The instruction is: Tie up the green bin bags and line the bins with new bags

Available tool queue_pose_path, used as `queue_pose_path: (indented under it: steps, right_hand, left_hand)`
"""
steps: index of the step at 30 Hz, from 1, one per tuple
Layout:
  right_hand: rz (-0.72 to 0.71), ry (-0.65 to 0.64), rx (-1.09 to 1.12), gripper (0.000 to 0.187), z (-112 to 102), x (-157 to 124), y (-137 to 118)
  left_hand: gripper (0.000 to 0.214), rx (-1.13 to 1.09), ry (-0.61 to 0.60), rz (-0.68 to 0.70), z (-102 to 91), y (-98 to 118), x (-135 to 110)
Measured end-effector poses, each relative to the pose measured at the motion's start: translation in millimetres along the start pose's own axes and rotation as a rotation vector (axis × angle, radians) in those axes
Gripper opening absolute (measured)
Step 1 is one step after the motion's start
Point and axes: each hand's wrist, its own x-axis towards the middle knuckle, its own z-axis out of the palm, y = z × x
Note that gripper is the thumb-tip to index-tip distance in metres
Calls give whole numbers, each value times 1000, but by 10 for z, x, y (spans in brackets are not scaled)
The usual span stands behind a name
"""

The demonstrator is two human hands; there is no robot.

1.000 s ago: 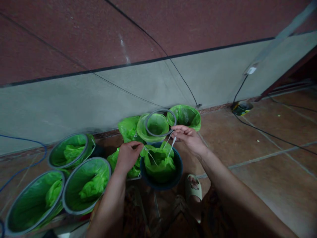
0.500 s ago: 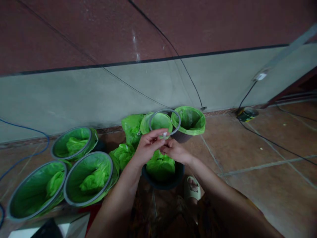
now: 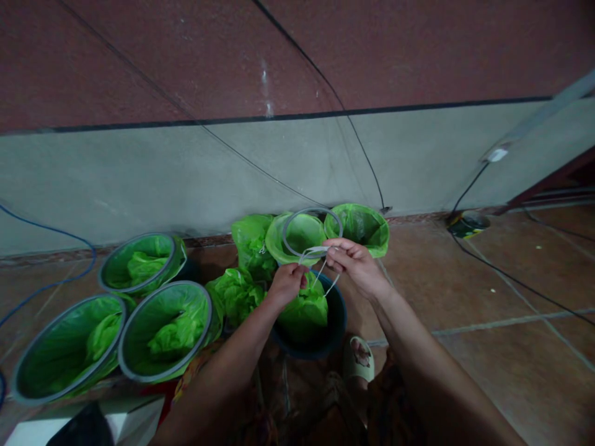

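- Bag (image 3: 304,313): green, sitting in the dark tub (image 3: 338,328), just below both hands and partly hidden by the left one.
- String (image 3: 332,286): pale, looped in the gap between the hands and hanging from the right hand towards the bag. A second ago its ends were held well apart over an open mouth; the hands then met, and now have parted a little with the loop between them. I judge the mouth is more gathered, with no finished knot to be seen.
- Left hand (image 3: 289,285): fingers closed narrow, apparently on the string.
- Right hand (image 3: 354,260): thumb and fingers pinching the string.
- Ring (image 3: 283,234): grey, just beyond the hands, over a lined bin (image 3: 274,244).
- Two other bags (image 3: 237,297): just left of the left hand and beyond it.
- Three bins (image 3: 139,328): lined, well left of the left hand.
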Motion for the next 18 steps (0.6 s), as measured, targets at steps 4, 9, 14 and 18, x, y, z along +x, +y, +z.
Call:
queue_pose_path:
  steps: [4, 9, 14, 18]
  right_hand:
    - [-38, -277, -78, 31, -9, -95, -113]
    - [-38, -290, 102, 36, 3, -71, -144]
    - [19, 24, 209, 42, -151, 96, -19]
    - [256, 134, -148, 53, -226, 106, 258]
  left_hand:
    - [29, 126, -19, -6, 31, -52, 65]
    - [24, 287, -533, 301, 170, 115, -176]
    - [30, 293, -589, 270, 145, 180, -228]
    - [40, 172, -401, 136, 75, 87, -110]
